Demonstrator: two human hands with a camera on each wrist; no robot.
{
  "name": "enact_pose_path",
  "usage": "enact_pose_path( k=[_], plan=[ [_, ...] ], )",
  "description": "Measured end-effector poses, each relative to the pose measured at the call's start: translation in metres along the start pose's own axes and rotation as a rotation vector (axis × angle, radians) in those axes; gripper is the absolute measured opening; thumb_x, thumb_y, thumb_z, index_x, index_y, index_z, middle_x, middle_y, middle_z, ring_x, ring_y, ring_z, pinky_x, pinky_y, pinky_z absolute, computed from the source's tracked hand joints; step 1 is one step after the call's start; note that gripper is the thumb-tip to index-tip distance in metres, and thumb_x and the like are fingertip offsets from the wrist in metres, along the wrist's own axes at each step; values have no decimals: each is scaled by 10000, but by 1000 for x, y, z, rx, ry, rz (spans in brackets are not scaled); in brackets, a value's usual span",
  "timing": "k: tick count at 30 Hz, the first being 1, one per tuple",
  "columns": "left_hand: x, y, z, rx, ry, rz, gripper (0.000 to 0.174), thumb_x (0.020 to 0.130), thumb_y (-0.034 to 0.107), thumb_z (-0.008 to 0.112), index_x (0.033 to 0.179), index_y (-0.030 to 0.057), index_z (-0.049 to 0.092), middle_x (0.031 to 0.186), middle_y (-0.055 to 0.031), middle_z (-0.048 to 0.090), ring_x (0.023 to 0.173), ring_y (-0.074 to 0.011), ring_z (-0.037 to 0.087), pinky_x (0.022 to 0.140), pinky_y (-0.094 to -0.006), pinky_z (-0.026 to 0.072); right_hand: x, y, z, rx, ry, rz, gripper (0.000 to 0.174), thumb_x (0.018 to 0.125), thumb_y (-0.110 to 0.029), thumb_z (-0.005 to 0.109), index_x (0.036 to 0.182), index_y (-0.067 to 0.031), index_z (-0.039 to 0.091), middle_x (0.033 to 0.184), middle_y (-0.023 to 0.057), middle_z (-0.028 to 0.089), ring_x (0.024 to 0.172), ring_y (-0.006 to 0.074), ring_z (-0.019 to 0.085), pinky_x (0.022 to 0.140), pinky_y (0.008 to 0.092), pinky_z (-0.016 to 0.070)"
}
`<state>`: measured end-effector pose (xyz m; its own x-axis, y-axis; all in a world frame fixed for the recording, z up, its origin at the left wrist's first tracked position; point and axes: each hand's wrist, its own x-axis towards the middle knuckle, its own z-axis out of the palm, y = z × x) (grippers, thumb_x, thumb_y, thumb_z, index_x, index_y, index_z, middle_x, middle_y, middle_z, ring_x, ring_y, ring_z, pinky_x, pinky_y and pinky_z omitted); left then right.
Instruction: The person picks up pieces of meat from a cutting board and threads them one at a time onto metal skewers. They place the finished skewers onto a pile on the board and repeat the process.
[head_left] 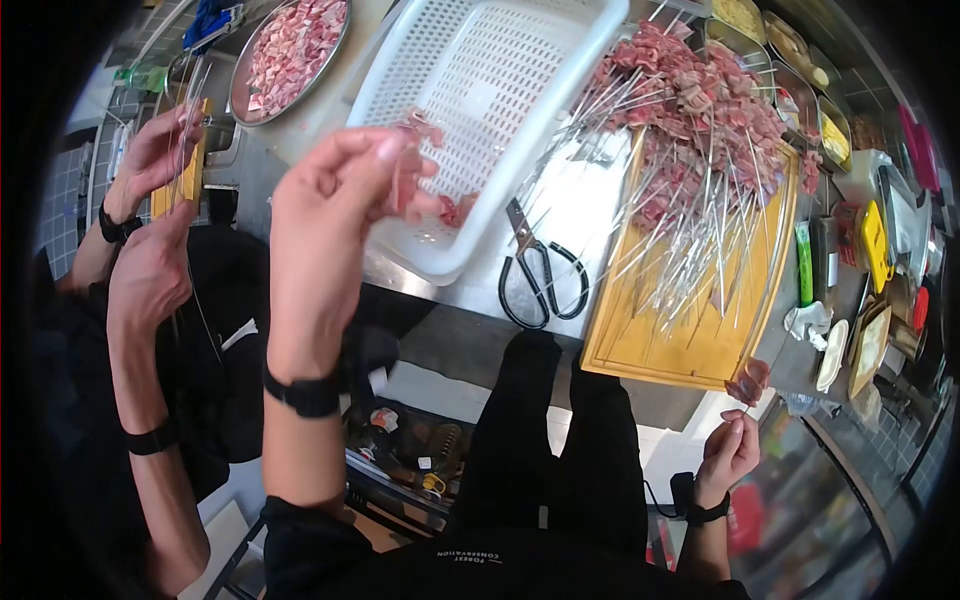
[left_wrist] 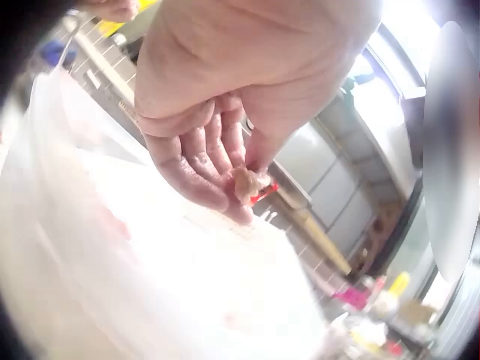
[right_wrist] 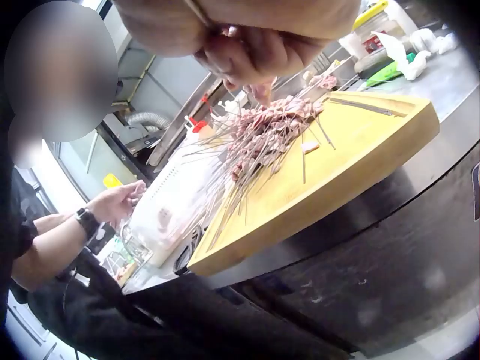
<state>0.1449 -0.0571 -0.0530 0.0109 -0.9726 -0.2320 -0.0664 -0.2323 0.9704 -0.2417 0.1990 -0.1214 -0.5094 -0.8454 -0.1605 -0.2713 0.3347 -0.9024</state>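
Observation:
My left hand point(head_left: 322, 215) is raised over the near end of a white perforated basket point(head_left: 372, 88). Between its thumb and fingers it pinches a small piece of raw meat point(left_wrist: 247, 184). Away to the right, beyond the near right corner of a yellow cutting board point(head_left: 625, 335), my right hand point(head_left: 730, 455) grips a thin skewer point(right_wrist: 198, 12) with raw meat point(head_left: 748, 382) threaded near its tip. A few scraps of meat point(head_left: 462, 208) lie in the basket. Many meat skewers point(head_left: 690, 110) are heaped on the board, their bare metal ends pointing several ways.
Black-handled scissors point(head_left: 545, 275) lie on the steel counter between basket and board. A round tray of diced meat point(head_left: 300, 50) stands at the back left. Another person's hands point(head_left: 150, 280) hold skewers at the left. Food containers point(head_left: 835, 135) line the right side.

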Motion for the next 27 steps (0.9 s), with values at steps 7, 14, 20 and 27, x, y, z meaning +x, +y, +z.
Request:
enact_pose_path(
  k=[7,14,20,27],
  plan=[
    [-92,11,89,-530,-163,-426,416,1018,202,576,1340,-60,547,1208,-273,664,1000,-329,730,845,-359,627,3,4,-29,-38,-7,20,215,1049,-105,489,971,33,634,556,-57,427,470,18,356,454,224,230],
    [-146,-43,195,-564,-290,-568,310,907,-38,686,1209,18,645,1035,-115,697,930,-228,722,820,-330,611,8,26,-59,-18,-69,78,187,1016,-53,519,955,19,681,547,-48,453,473,27,407,457,226,289],
    [-144,-94,283,292,-252,116,213,866,-68,690,1072,-10,693,995,-96,649,850,-210,665,734,-330,557,20,44,-73,-2,-111,75,154,996,-27,551,968,5,700,549,-36,469,487,31,413,465,229,305],
    [-119,-133,314,734,-290,535,330,785,-96,704,1096,10,667,1102,-149,614,1053,-337,597,901,-418,498,40,49,-77,-155,-199,-71,121,967,-15,586,964,-6,707,629,63,609,482,86,518,486,253,405]
  ],
)
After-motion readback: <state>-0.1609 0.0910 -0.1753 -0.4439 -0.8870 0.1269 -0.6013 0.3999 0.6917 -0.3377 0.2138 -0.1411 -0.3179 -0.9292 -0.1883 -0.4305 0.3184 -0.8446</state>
